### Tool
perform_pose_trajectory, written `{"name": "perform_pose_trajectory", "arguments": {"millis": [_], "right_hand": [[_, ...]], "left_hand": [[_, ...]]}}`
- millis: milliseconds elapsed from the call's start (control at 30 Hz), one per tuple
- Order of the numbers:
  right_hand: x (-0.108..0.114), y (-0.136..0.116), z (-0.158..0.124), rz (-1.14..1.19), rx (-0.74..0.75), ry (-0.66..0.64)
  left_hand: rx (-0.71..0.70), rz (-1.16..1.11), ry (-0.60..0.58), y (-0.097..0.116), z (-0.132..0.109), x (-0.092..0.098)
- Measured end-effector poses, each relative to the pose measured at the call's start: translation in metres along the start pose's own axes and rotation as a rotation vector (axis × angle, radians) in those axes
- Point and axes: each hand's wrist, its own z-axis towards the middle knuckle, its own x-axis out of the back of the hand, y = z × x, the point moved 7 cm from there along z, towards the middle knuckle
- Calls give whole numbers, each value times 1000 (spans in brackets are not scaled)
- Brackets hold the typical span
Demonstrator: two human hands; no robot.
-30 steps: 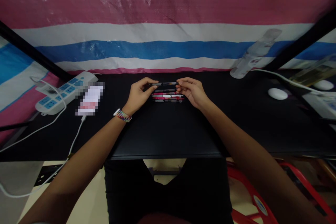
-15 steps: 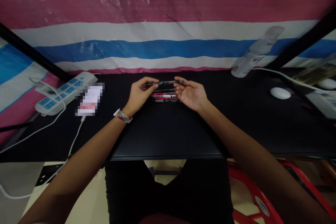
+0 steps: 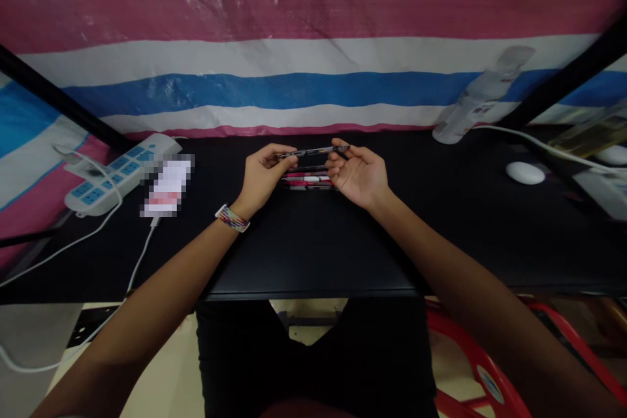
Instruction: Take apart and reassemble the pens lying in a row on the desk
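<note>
The left hand (image 3: pixel 262 173) and right hand (image 3: pixel 360 173) each pinch one end of a dark pen (image 3: pixel 313 151), held just above the other pens (image 3: pixel 308 180) on the table (image 3: pixel 313 248); best held level, grip firm

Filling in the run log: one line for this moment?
left hand: grips pen end | right hand: grips other end | more pens: on table

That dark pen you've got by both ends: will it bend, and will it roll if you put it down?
Probably stiff: the dark pen spans straight between the left hand and right hand without sagging. Likely light, since fingertips alone carry it. Slim and apparently round, it may roll on the table.
</note>
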Motion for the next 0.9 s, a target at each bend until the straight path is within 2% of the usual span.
{"name": "perform_pose_trajectory", "arguments": {"millis": [133, 500, 767, 900], "right_hand": [[-1, -2, 0, -36, 26, -23], [0, 1, 3, -40, 62, 18], [-2, 8, 1, 227, -18, 50], [-2, 11, 2, 276, -34, 51]], "left_hand": [[6, -6, 2, -1, 0, -1], [15, -21, 24, -1, 0, -1], [2, -27, 24, 0, 1, 0], [-4, -76, 35, 0, 1, 0]]}}
